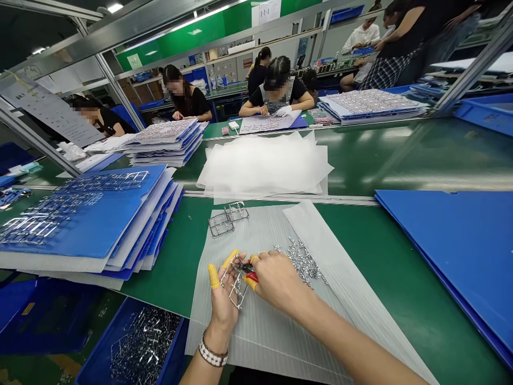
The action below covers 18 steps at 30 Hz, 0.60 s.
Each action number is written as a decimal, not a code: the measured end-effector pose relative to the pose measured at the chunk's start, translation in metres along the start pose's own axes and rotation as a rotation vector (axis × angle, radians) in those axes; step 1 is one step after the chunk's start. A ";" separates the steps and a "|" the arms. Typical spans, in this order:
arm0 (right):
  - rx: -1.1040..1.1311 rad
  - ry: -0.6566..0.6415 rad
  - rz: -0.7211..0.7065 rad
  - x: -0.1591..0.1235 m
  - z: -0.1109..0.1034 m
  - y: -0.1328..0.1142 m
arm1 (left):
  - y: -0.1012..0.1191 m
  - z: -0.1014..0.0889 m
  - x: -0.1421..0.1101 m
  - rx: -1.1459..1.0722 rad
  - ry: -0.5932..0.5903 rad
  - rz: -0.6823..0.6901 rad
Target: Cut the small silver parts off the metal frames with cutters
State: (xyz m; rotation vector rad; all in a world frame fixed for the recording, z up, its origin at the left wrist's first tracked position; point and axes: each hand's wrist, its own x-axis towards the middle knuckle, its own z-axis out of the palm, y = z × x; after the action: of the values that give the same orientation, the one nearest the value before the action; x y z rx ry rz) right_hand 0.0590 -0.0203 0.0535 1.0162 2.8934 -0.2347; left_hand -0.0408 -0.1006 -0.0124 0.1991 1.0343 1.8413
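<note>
My left hand, palm up with yellow finger cots, holds a shiny chrome sprue frame with small parts on it. Gripped in my right hand are red-handled nippers, their dark jaws at the frame's upper bars. Whether the jaws are closed on a bar I cannot tell. Beneath both hands lies a white foam sheet. Loose small chrome parts are heaped on it to the right of my right hand. Two more sprue frames rest near the sheet's far left corner.
Blue sheets layered with white foam are stacked at left, with sprues on top. Below stands a blue bin of chrome sprues. Blue panels lie at right; white sheets lie ahead. Several people sit or stand beyond the bench.
</note>
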 end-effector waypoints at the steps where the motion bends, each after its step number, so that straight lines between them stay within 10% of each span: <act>1: 0.004 -0.007 0.002 0.000 0.000 0.000 | 0.000 0.000 0.000 0.002 0.003 0.001; 18: -0.013 0.001 0.004 -0.001 0.003 0.004 | 0.006 -0.001 0.002 -0.013 0.013 0.000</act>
State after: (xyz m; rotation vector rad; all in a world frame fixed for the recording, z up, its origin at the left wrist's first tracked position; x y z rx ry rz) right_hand 0.0622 -0.0184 0.0498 1.0198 2.8899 -0.2145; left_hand -0.0462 -0.1010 -0.0095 0.1796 1.0309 1.8516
